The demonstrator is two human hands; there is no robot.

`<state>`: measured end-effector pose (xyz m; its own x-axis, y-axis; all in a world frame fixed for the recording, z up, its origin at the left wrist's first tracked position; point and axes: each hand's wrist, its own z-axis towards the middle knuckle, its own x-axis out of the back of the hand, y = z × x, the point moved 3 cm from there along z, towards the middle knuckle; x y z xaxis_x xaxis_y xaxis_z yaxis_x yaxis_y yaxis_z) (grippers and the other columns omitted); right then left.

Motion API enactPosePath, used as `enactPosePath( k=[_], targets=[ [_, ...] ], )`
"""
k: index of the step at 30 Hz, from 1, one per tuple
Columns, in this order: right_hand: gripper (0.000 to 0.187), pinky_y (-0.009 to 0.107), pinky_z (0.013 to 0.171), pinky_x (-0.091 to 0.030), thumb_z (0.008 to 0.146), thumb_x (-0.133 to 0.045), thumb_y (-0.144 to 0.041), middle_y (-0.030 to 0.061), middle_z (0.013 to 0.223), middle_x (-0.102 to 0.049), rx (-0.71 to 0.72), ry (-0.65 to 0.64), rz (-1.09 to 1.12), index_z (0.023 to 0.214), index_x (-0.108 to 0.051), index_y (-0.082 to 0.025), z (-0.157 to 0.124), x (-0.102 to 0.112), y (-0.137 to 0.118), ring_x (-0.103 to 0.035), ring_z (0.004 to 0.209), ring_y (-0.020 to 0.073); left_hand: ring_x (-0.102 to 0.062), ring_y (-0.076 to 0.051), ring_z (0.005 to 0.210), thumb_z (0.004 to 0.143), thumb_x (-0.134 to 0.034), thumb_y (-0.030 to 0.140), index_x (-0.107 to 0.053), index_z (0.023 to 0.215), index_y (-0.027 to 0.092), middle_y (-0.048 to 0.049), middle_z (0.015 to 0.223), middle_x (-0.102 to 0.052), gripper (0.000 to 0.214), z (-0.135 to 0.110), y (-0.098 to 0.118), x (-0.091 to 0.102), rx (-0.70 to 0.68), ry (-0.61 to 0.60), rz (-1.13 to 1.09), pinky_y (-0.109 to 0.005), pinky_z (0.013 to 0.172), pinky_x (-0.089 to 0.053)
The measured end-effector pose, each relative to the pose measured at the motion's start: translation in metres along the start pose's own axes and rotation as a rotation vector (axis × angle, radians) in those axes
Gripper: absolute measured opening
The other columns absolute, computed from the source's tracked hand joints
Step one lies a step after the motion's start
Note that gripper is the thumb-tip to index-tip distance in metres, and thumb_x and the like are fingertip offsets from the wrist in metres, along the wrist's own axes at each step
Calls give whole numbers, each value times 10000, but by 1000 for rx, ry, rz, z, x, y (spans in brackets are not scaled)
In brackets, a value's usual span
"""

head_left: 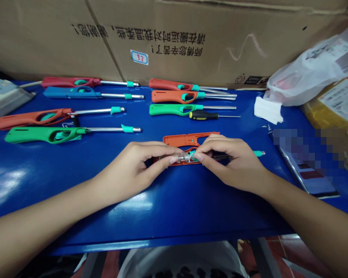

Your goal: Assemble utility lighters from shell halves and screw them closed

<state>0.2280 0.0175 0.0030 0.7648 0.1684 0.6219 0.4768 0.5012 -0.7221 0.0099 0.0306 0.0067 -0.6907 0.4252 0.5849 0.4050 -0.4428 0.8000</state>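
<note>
Both hands are bare. The left hand (133, 164) has slim, tapering fingers and a slender thumb with a small, rounded nail at its tip. The right hand (232, 158) matches it in build, with a narrow thumb whose nail also shows, short and rounded. Smooth wrists lead into slender forearms, each broadening gradually away from the hand. The left forearm (60, 206) is bare from the wrist to beyond the table's (174, 216) front edge, near its left corner; the right forearm (304, 212) is likewise bare past the front edge, on the right side.
</note>
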Motion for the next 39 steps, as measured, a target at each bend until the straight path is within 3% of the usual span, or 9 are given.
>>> enactPosePath(
  k=[10,21,39],
  targets=[
    [102,273,638,-471,924,-676,-188,6,757,-708,-75,25,63,862,-756,-201,0,0,1,-610,690,127,-751,-145,950,987,-662,321,-797,1137,254,14,1082,-813,213,0,-2,-1,25,28,-78,-211,894,-578],
    [121,257,587,-451,901,-679,-171,7,728,-703,-120,40,117,806,-752,-184,0,0,1,-599,651,118,-754,-155,940,988,-652,339,-799,1122,210,-11,1080,-814,237,-1,-2,-3,37,44,-86,-222,904,-579],
    [113,267,602,-453,892,-703,-170,-2,696,-703,-96,45,156,796,-756,-195,0,-1,4,-594,654,118,-751,-132,961,986,-652,313,-801,1122,218,12,1087,-815,222,-2,-2,-6,52,52,-90,-169,878,-560]
  ],
)
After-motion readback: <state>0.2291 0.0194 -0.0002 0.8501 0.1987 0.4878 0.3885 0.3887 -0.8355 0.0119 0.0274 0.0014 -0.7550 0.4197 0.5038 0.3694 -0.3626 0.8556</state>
